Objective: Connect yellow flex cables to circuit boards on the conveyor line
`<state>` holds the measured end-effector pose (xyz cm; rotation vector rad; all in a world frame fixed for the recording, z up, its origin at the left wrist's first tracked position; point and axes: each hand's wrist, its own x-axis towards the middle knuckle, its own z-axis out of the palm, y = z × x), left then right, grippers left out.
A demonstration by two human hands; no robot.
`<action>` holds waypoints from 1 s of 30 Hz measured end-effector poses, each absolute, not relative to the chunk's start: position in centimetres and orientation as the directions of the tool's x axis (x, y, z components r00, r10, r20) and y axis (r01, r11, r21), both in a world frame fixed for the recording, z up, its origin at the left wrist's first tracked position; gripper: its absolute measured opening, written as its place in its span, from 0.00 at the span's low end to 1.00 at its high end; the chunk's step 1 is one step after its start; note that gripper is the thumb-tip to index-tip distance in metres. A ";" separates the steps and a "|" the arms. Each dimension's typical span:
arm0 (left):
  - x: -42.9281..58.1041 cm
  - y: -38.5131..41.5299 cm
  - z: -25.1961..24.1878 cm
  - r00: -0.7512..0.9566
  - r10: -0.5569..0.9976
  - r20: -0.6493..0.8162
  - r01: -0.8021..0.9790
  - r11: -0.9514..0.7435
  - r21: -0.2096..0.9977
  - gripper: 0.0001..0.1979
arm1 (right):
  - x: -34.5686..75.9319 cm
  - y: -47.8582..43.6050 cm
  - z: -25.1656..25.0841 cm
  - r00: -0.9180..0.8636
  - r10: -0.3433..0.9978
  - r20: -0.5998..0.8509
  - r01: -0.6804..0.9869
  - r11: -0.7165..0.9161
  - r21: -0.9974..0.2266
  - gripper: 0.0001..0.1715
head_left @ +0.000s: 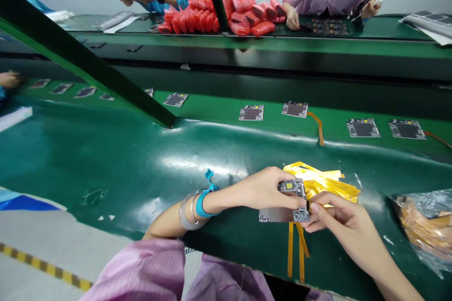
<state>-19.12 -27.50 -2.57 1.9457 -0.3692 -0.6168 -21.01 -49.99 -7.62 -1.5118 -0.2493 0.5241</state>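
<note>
My left hand (263, 189) is closed on a small circuit board (286, 203), gripping it from the left above the green work surface. My right hand (337, 218) pinches the board's right edge, where thin orange flex strips (295, 250) hang down from it. A loose pile of yellow flex strips (323, 182) lies on the mat just behind both hands. On my left wrist sit a blue strap (204, 197) and a clear bangle.
Several circuit boards (251, 113) ride the green conveyor belt (212, 108) beyond my mat. A clear bag of orange parts (425, 223) lies at right. A dark green bar (81, 59) slants across at left. Across the line, two people work beside red packets (226, 14).
</note>
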 end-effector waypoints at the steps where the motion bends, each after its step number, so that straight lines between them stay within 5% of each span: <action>1: -19.1 -27.5 -2.6 0.822 -0.507 -0.260 0.012 -0.441 0.897 0.15 | -21.0 -49.9 -7.6 0.863 0.477 -0.166 -0.176 -0.024 -0.984 0.14; 16: -19.2 -27.4 -2.3 0.791 -0.543 -0.282 -0.008 -0.469 0.883 0.13 | -20.4 -50.2 -7.9 0.748 0.622 -0.232 -0.208 -0.112 -0.972 0.17; 24: -19.1 -27.7 -3.2 0.808 -0.541 -0.236 0.031 -0.360 0.932 0.15 | -20.3 -50.2 -7.8 0.769 0.591 -0.245 -0.219 -0.117 -0.969 0.17; 30: -18.9 -27.7 -3.6 0.826 -0.489 -0.281 0.110 -0.349 0.930 0.22 | -20.8 -50.1 -7.2 0.787 0.543 -0.291 -0.282 -0.102 -0.954 0.27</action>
